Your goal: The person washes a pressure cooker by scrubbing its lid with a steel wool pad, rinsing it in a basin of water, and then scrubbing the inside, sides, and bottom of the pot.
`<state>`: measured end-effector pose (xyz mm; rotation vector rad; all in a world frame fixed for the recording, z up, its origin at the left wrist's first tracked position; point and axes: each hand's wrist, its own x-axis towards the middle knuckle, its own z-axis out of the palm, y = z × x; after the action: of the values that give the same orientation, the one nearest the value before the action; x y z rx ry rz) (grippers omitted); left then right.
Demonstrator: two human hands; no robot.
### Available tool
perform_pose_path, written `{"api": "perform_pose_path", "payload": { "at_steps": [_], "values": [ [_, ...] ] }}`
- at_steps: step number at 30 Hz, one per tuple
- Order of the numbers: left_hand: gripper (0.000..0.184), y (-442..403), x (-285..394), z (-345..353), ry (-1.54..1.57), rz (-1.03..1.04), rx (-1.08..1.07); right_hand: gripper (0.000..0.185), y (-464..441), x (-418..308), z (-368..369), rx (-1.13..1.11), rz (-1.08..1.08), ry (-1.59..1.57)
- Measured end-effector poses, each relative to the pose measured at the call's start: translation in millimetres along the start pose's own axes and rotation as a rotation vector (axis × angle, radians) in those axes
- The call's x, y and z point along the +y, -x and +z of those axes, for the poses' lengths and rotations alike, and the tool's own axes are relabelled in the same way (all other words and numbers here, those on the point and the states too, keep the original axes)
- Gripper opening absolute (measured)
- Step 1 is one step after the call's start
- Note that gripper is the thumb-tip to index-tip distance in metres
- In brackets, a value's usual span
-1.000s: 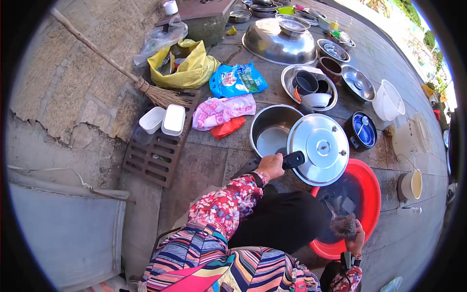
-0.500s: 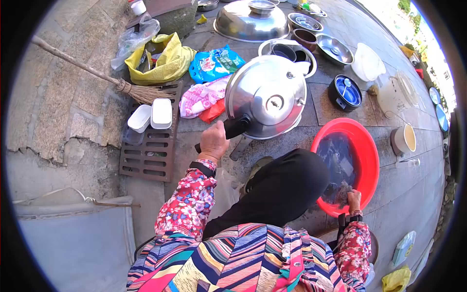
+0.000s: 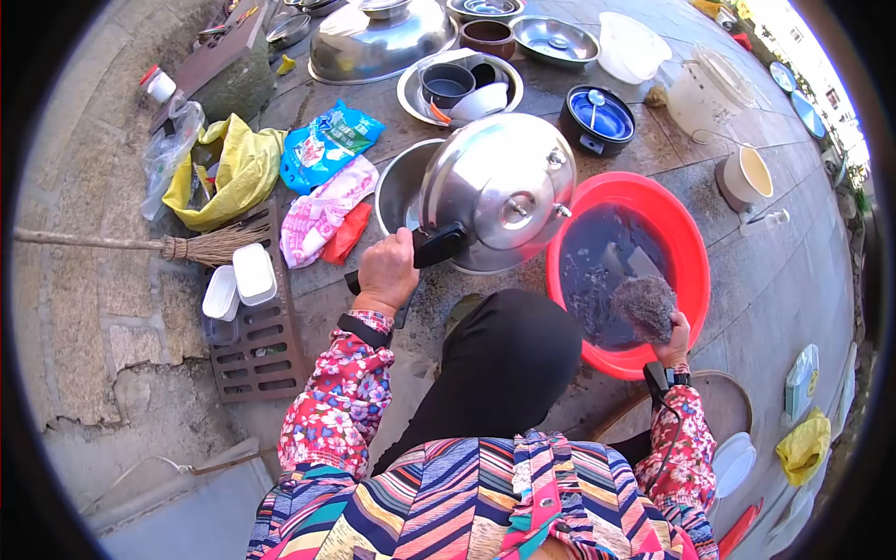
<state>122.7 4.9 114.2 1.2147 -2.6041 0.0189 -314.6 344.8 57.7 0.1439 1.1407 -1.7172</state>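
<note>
My left hand is closed around the black handle of a shiny pressure cooker lid. The lid is tilted, its outer face with valve knobs toward me, and it overlaps the right side of an uncovered metal pot. Over on the right, my right hand grips a grey, frizzy scouring pad at the near edge of a red basin. Dark, murky water fills much of the basin, and a flat greyish piece shows in it beside the pad.
Behind the pot are a white-rimmed bowl of dishes, a large metal dome and a black-and-blue pot. A drain grate with white containers, a broom and a yellow bag lie left.
The lid has shifted so that the pot's inside shows at its left. My right hand has raised the scouring pad, which shows more fully now. The whole view has turned.
</note>
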Motion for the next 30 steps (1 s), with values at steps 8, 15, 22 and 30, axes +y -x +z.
{"api": "perform_pose_path", "payload": {
  "at_steps": [8,15,22,30],
  "values": [
    [0.032,-15.0,8.1,33.4,0.282,-0.287,-0.104,0.045,-11.0,9.7,-17.9,-0.038,-0.007,-0.128],
    [0.031,5.7,26.2,53.3,0.445,-0.442,-0.201,0.038,-19.5,22.2,-25.7,-0.001,0.031,0.006],
    [0.046,4.3,38.0,49.0,0.781,-0.564,-0.248,0.038,-26.2,26.9,-21.1,0.095,0.064,0.036],
    [0.04,-12.3,-138.3,63.1,0.573,-0.871,0.023,0.034,-13.8,20.0,-29.2,0.063,-0.068,0.43]
  ]
}}
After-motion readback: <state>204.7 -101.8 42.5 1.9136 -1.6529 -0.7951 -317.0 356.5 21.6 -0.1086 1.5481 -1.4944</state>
